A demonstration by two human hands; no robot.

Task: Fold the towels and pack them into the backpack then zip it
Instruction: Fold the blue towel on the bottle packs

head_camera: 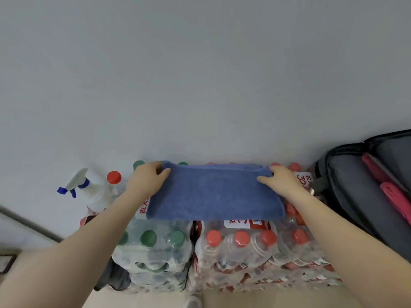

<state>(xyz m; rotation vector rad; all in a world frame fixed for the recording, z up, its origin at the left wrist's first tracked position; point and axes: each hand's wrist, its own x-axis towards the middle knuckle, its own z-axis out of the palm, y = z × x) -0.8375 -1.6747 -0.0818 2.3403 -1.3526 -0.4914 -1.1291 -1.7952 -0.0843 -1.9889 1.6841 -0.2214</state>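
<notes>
I log: blue towel, folded, atop shrink-wrapped bottle packs; left hand and right hand each pinch an end. Grey backpack lies unzipped at right, pink items inside.

Lighting: even, diffuse, moderately bright | Shadows: faint | Glare: minimal | Focus: soft overall | Distortion: wide-angle bending at edges
</notes>
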